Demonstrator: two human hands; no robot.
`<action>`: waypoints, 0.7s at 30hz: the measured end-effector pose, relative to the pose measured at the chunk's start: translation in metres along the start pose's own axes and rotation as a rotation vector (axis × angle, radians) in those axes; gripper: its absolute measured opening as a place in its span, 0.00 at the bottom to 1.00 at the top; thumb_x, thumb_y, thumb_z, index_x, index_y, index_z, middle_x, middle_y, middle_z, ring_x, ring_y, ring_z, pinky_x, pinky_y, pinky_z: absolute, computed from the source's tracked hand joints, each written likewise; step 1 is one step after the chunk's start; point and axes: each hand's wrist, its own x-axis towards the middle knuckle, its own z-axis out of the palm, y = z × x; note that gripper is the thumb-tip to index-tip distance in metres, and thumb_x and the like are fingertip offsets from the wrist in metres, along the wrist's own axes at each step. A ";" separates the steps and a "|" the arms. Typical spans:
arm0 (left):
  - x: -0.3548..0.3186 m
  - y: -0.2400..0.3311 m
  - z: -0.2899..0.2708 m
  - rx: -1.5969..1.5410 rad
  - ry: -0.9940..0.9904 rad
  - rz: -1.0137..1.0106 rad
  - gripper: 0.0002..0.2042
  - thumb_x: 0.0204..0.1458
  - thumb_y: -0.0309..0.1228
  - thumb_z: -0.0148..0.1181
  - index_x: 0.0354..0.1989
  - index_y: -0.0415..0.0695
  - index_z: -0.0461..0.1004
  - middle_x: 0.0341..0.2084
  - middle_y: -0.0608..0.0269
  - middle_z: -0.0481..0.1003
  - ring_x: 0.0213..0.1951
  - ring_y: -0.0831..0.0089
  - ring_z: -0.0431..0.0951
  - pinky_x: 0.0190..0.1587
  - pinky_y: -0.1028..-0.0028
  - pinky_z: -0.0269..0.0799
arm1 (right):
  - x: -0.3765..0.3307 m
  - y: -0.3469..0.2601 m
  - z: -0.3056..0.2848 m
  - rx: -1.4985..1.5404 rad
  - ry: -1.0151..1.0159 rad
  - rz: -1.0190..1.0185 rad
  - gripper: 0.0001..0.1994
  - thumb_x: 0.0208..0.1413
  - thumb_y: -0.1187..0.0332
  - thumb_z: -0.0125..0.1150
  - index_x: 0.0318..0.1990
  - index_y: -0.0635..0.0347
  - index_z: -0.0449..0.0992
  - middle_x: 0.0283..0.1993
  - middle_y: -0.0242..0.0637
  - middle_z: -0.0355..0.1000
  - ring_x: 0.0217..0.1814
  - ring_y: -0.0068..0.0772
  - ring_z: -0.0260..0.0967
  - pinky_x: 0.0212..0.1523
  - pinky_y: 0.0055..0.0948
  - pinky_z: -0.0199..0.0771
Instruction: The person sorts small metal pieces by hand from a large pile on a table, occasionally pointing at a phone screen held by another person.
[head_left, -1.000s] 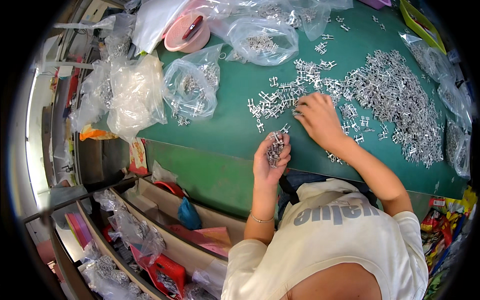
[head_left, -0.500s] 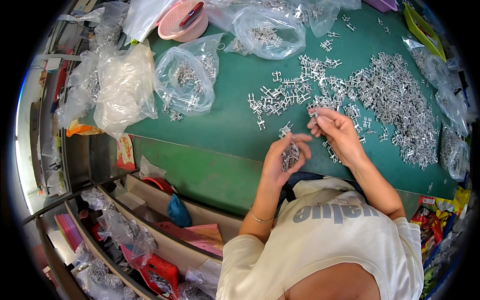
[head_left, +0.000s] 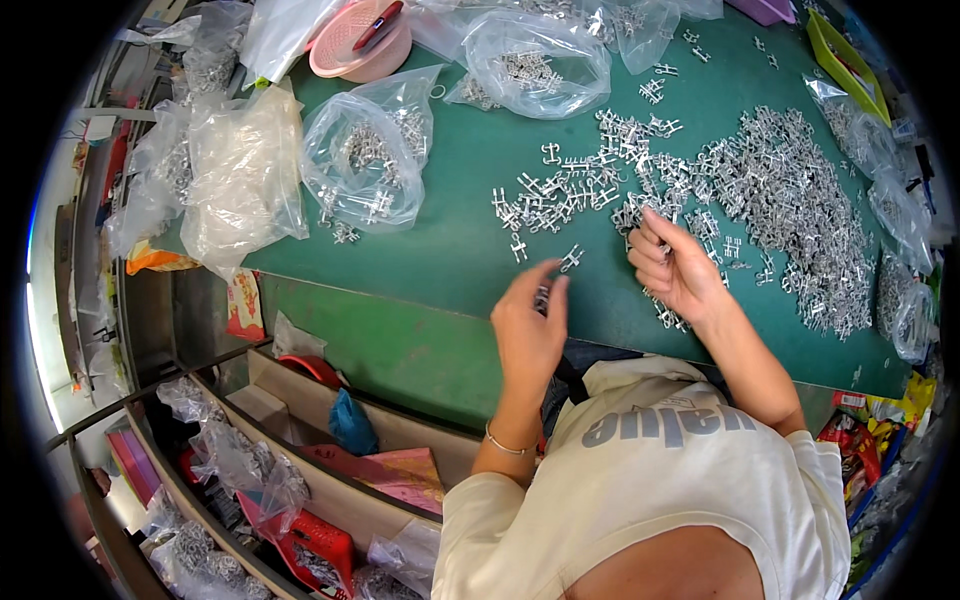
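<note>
Centre-frame, left fingers point(head_left: 528, 283) cup metal pieces point(head_left: 541, 300); whether the curled right fingers point(head_left: 652, 268) grip any, I cannot tell. Likely light, stiff; best pinched mid-length.

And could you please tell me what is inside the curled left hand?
Silvery metal pieces show at the opening of the left hand; the back of it covers the rest, so how many lie inside cannot be seen.
</note>
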 end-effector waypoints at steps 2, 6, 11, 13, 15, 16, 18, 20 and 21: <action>0.010 -0.011 0.000 0.374 0.184 0.220 0.09 0.43 0.24 0.59 0.35 0.39 0.74 0.14 0.65 0.66 0.15 0.79 0.63 0.19 0.79 0.60 | -0.001 -0.018 0.005 -0.524 0.211 0.002 0.09 0.54 0.65 0.52 0.26 0.59 0.70 0.20 0.25 0.60 0.20 0.19 0.55 0.20 0.19 0.54; 0.018 -0.006 0.012 0.558 0.141 0.173 0.11 0.39 0.28 0.63 0.33 0.42 0.73 0.17 0.58 0.70 0.18 0.63 0.69 0.24 0.70 0.66 | 0.025 -0.018 0.022 -2.005 0.386 -0.901 0.10 0.45 0.67 0.59 0.33 0.62 0.73 0.22 0.35 0.67 0.20 0.37 0.67 0.19 0.33 0.63; 0.030 -0.009 0.002 0.594 0.178 0.185 0.11 0.44 0.31 0.58 0.38 0.46 0.70 0.28 0.59 0.73 0.25 0.59 0.74 0.26 0.63 0.67 | 0.034 -0.015 0.018 -2.274 0.290 -0.667 0.07 0.45 0.67 0.57 0.24 0.60 0.69 0.25 0.40 0.69 0.24 0.47 0.68 0.21 0.38 0.66; 0.035 -0.009 -0.005 0.574 0.209 0.130 0.13 0.44 0.31 0.58 0.40 0.47 0.70 0.28 0.60 0.73 0.24 0.60 0.74 0.26 0.64 0.68 | 0.022 -0.023 0.022 -2.218 0.298 -0.603 0.06 0.45 0.68 0.56 0.24 0.60 0.69 0.24 0.40 0.69 0.24 0.46 0.68 0.21 0.38 0.66; 0.039 -0.003 -0.002 0.557 0.173 0.148 0.14 0.44 0.31 0.58 0.41 0.47 0.70 0.28 0.59 0.73 0.24 0.60 0.74 0.26 0.64 0.68 | 0.020 -0.028 0.027 -2.103 0.359 -0.651 0.05 0.46 0.69 0.55 0.25 0.60 0.70 0.22 0.41 0.69 0.23 0.46 0.67 0.22 0.39 0.66; 0.041 -0.002 0.000 0.549 0.154 0.157 0.14 0.44 0.31 0.58 0.42 0.47 0.70 0.28 0.59 0.72 0.24 0.60 0.74 0.26 0.64 0.68 | 0.026 -0.026 0.025 -2.064 0.335 -0.729 0.04 0.45 0.70 0.55 0.27 0.60 0.70 0.23 0.40 0.69 0.23 0.45 0.68 0.22 0.39 0.66; 0.046 0.000 0.006 0.618 0.142 0.212 0.14 0.43 0.31 0.60 0.39 0.45 0.70 0.28 0.59 0.72 0.25 0.60 0.74 0.27 0.65 0.68 | 0.040 -0.018 0.024 -1.974 0.284 -0.884 0.05 0.44 0.71 0.55 0.30 0.59 0.71 0.25 0.39 0.69 0.25 0.44 0.68 0.23 0.38 0.67; 0.049 -0.001 0.010 0.691 0.163 0.234 0.13 0.40 0.30 0.62 0.36 0.45 0.72 0.27 0.59 0.73 0.25 0.60 0.73 0.27 0.67 0.67 | 0.045 -0.011 0.030 -2.097 0.101 -0.768 0.08 0.41 0.73 0.54 0.32 0.58 0.70 0.31 0.39 0.68 0.26 0.42 0.69 0.23 0.36 0.68; 0.050 0.000 0.009 0.704 0.155 0.212 0.13 0.40 0.30 0.62 0.35 0.44 0.71 0.29 0.58 0.73 0.28 0.58 0.74 0.29 0.65 0.68 | 0.046 -0.007 0.032 -2.153 0.007 -0.707 0.09 0.40 0.74 0.54 0.34 0.58 0.70 0.34 0.38 0.68 0.27 0.41 0.70 0.23 0.35 0.68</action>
